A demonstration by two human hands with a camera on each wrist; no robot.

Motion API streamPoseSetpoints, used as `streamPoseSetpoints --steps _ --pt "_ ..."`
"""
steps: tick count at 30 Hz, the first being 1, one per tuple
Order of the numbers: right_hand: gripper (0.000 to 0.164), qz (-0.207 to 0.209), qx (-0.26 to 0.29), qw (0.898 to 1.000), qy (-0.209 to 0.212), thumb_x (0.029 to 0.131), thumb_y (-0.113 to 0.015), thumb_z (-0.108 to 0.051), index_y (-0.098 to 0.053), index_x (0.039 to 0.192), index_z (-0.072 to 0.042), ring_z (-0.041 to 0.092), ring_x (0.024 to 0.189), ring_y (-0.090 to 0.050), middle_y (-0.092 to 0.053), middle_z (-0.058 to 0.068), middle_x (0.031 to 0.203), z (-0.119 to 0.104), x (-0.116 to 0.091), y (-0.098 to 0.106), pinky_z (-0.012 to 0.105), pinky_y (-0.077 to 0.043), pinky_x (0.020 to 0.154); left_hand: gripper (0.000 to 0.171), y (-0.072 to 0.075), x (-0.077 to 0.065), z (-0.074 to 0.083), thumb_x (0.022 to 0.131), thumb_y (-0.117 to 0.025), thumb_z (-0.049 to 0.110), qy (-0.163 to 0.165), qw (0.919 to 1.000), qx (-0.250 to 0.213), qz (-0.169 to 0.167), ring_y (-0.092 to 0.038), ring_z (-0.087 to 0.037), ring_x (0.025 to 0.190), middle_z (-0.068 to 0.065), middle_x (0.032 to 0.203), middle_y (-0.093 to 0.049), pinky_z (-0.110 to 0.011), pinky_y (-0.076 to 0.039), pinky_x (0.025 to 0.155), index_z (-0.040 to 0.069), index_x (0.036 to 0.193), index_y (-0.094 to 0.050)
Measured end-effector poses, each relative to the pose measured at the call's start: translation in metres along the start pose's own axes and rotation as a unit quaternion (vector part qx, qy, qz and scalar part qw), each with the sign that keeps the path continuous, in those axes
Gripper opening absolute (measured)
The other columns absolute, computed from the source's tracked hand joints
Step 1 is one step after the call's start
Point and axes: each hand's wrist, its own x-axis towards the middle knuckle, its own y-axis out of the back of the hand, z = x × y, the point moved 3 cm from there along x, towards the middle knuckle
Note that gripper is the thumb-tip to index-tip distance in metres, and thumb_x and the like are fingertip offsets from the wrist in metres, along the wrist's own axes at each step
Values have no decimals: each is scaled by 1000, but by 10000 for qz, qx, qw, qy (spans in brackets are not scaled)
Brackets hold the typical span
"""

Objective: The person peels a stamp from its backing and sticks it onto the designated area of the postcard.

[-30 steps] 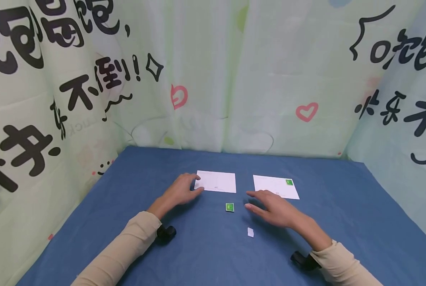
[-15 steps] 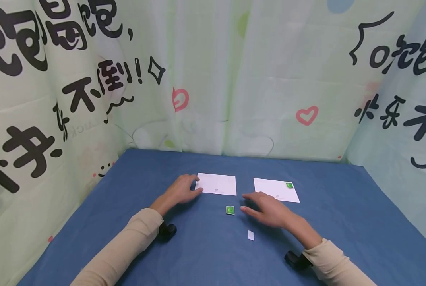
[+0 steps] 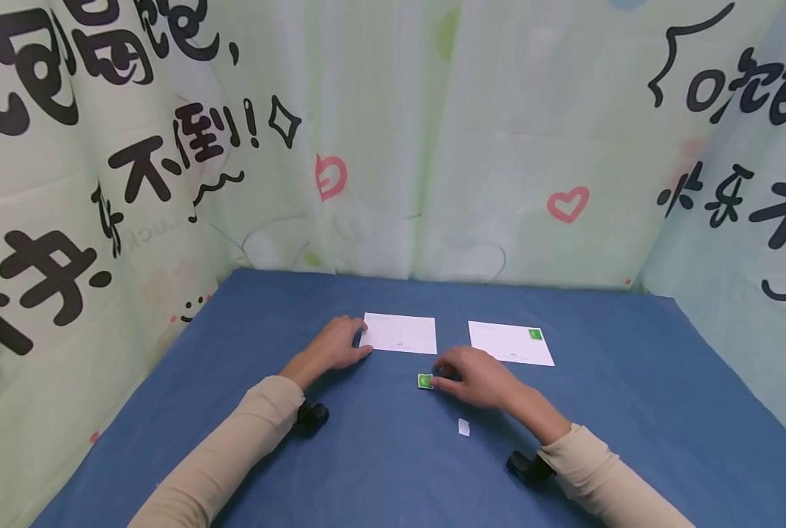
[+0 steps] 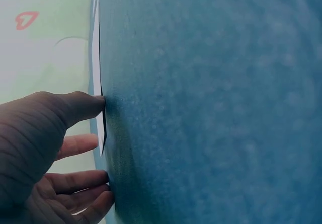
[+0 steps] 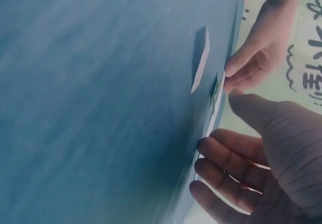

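A white envelope or card (image 3: 402, 330) lies flat on the blue cloth. My left hand (image 3: 332, 345) rests at its left edge, and in the left wrist view the thumb (image 4: 83, 105) touches that edge while the fingers lie loosely bent. Nearer to me is a loose green stamp (image 3: 424, 380). My right hand (image 3: 479, 378) hovers low just right of it, thumb tip at the stamp's edge; whether they touch I cannot tell. In the right wrist view its fingers (image 5: 229, 166) are spread and relaxed, gripping nothing.
A second white envelope or card (image 3: 501, 339) lies to the right, bearing a green stamp (image 3: 534, 334) in its upper right corner. A small white paper scrap (image 3: 463, 427) sits closer to me. Printed curtains (image 3: 393, 147) enclose the table (image 3: 380, 469) at the back and sides.
My right hand has moved left, from in front of the right envelope to the loose stamp, and its fingers have bent more. The left hand has stayed at its envelope's edge.
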Motion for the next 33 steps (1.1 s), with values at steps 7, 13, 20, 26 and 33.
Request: streamPoseSetpoints --steps 7,13,20,26,33 --pt "19 -20 -43 10000 -10 92 -77 -24 -75 99 -7 10 74 -57 -64 -3 82 -2 6 1 30 -49 67 41 1 0 1 96 -72 30 -56 9999 81 36 -58 -33 114 -18 120 -66 -48 -44 104 1 126 -67" --pt "15 -43 -26 10000 -39 91 -78 -24 -74 94 -10 8 74 -55 -61 -5 81 -1 5 -1 28 -48 67 40 2 -2 3 96 -72 30 -52 10000 77 3 -57 -33 114 -18 120 -66 -50 -44 104 1 125 -68" --pt "12 13 -52 9999 -87 91 -78 -24 -73 92 -13 5 71 -50 -58 -7 80 -1 3 -2 27 -45 64 41 2 -1 5 97 -72 30 -38 10000 80 12 -57 -33 116 -18 121 -65 -50 -44 105 2 126 -68" --pt "8 50 -186 9998 -95 92 -77 -22 -71 90 -17 4 69 -50 -58 -9 79 -2 3 -4 25 -44 61 40 1 -2 3 96 -72 29 -95 9999 118 -17 -58 -33 114 -18 119 -66 -50 -45 104 1 124 -68" --pt "8 191 -173 9997 -49 92 -76 -18 -71 87 -18 3 67 -51 -59 -10 76 -4 3 -4 25 -43 60 40 0 -2 2 97 -72 29 -113 9999 86 -21 -58 -34 117 -18 120 -66 -50 -44 105 1 124 -68"
